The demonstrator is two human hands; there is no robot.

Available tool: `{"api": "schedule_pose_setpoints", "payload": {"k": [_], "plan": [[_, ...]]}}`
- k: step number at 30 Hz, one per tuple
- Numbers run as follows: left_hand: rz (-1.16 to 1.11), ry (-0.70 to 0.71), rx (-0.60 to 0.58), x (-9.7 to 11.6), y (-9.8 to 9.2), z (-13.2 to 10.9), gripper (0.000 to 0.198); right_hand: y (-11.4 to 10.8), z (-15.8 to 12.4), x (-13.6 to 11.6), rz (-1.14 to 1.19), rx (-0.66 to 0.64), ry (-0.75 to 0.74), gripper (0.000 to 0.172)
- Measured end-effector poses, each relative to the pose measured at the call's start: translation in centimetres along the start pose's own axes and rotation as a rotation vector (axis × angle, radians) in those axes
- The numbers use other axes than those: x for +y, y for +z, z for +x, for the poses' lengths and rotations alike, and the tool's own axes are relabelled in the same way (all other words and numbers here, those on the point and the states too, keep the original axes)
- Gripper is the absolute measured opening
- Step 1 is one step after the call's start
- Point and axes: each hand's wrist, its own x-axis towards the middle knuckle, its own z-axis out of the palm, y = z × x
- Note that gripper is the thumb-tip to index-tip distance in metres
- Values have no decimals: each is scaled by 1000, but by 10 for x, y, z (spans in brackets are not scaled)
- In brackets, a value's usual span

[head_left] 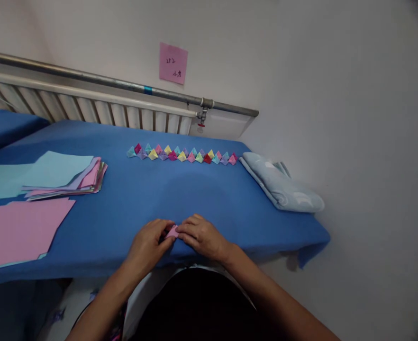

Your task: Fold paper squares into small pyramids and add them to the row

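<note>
A small pink folded paper (pixel 172 231) lies between my two hands near the front edge of the blue-covered surface. My left hand (pixel 152 240) grips its left side, thumb in front and fingers behind. From the right, my right hand (pixel 202 237) pinches the same paper with closed fingers, hiding part of it. Farther back, small folded paper pieces (pixel 182 156) in several colours stand in two close rows. At the left is a stack of coloured paper sheets (pixel 61 170), light blue on top, and in front of it a pile of pink sheets (pixel 26 232).
A folded pale blue patterned cloth (pixel 280 182) lies at the right end of the blue cover (pixel 123 203). Behind run a white radiator (pixel 123 113) and a metal pipe (pixel 105 81) with a red-handled valve (pixel 202 124). A pink note (pixel 173 63) is on the wall.
</note>
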Motion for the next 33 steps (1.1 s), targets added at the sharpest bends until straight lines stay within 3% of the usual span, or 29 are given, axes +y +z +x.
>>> {"api": "schedule_pose_setpoints", "payload": {"k": [13, 20, 33], "plan": [[106, 45, 32, 3, 2, -1, 21, 4, 1, 2, -35, 64, -30, 20], [26, -87, 57, 9, 4, 2, 18, 7, 2, 1, -20, 126, -56, 20], [-47, -245, 176, 15, 13, 7, 30, 14, 4, -8, -143, 213, 80, 22]]}}
